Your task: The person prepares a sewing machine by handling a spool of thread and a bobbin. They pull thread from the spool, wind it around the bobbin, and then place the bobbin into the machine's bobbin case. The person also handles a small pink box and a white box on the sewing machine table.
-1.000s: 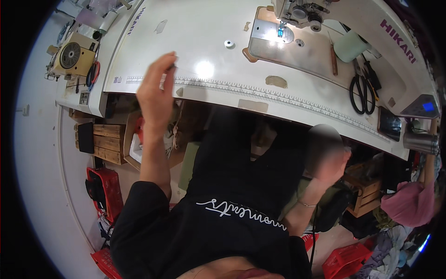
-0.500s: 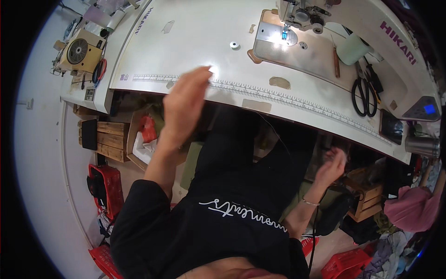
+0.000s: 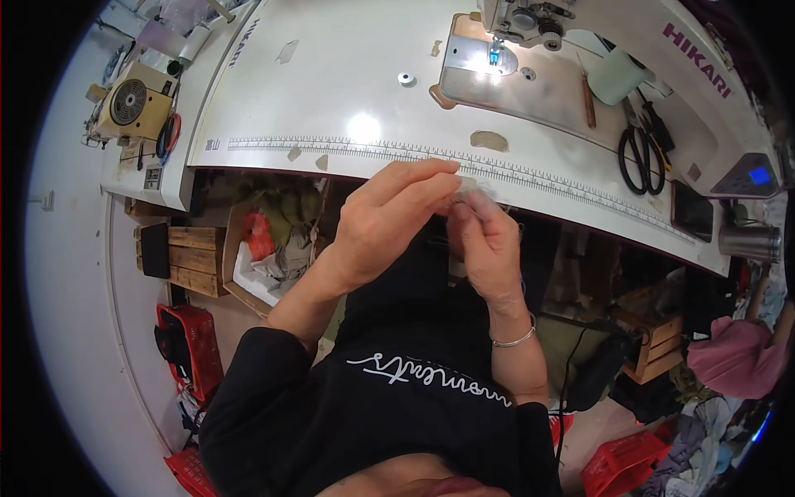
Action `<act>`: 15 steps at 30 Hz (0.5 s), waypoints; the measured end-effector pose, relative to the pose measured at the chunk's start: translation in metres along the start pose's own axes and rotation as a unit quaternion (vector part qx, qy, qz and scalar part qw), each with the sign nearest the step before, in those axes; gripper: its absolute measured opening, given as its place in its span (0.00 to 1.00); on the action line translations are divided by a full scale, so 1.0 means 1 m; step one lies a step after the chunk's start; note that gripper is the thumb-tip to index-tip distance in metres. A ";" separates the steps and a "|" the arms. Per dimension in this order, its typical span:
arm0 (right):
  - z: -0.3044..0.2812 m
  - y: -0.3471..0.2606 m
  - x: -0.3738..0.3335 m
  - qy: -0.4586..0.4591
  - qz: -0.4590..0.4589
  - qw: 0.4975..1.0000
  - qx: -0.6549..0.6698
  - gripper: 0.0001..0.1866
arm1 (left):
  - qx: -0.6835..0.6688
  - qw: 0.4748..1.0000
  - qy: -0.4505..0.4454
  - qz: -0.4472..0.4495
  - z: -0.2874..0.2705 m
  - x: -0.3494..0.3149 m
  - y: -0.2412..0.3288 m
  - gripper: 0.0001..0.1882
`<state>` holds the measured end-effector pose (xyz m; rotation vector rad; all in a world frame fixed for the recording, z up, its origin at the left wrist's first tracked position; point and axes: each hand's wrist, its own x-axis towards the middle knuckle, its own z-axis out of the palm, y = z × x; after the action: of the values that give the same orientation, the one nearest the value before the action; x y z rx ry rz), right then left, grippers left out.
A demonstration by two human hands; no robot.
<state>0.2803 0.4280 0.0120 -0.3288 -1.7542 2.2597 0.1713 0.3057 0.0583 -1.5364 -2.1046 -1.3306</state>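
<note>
My two hands meet at the table's front edge, just below the printed ruler. My left hand (image 3: 385,215) has its fingers pressed together and pointing right, its thumb hidden behind them. Against its fingertips, my right hand (image 3: 490,248) is closed in a pinch. A pale, wispy bit (image 3: 479,189), perhaps thread or scrap, shows at the fingertips; its kind is too blurred to tell. Beyond the hands stands the sewing machine (image 3: 696,74), its lamp lighting the presser foot (image 3: 494,56) and metal plate (image 3: 464,87).
A small white bobbin-like disc (image 3: 406,79) lies on the white table (image 3: 315,91). Black-handled scissors (image 3: 640,161), a wooden-handled awl (image 3: 589,103) and a pale green thread cone (image 3: 619,76) are at the right. Under the table sit a carton (image 3: 236,277) of cloth and a wooden crate (image 3: 195,258).
My left hand has come down from above the table and moved right. My right hand has risen leftward from beside my lap, and the two now meet. The view has shifted slightly.
</note>
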 end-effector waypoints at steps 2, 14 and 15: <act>-0.012 0.004 -0.008 -0.023 -0.020 0.999 0.035 0.09 | -0.008 1.000 0.002 -0.022 0.000 -0.001 -0.003 0.16; -0.310 0.155 -0.183 0.357 -0.278 0.783 0.428 0.17 | 0.239 0.956 0.113 -0.127 -0.087 -0.014 -0.103 0.11; -0.328 0.167 -0.201 0.517 -0.286 0.719 0.367 0.19 | 0.271 0.947 0.124 -0.122 -0.096 -0.018 -0.111 0.11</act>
<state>0.5677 0.6184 -0.2263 -0.5928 -0.2555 1.5430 0.0547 0.2156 0.0421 -0.8651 -2.2829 -0.8382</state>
